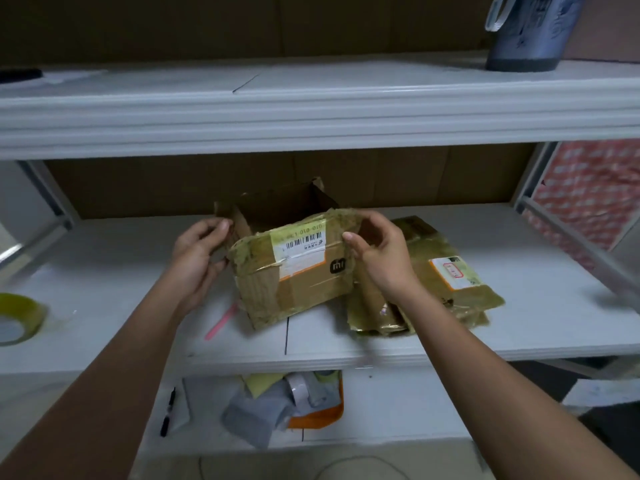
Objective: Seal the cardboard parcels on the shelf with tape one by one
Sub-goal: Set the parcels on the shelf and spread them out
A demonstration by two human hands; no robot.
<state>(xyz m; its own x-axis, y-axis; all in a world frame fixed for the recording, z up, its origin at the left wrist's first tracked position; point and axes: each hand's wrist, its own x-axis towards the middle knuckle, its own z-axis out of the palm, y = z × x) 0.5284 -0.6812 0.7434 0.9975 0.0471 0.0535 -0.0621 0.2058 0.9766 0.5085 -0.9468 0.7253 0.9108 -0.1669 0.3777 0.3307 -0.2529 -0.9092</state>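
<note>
Tape roll (19,318) cut off at left edge; pink stick (221,322) part hidden under box (294,268); box mid-shelf (519,271), top open, worn, old tape, barcode label; left hand (197,261) grips left flap; right hand (379,258) pinches front flap; flat parcel (446,271) just right.

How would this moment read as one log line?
step: closing flaps | open cardboard box: middle shelf, unsealed | left hand: holds left flap | right hand: holds right flap | tape roll: shelf's left edge, untouched
</note>
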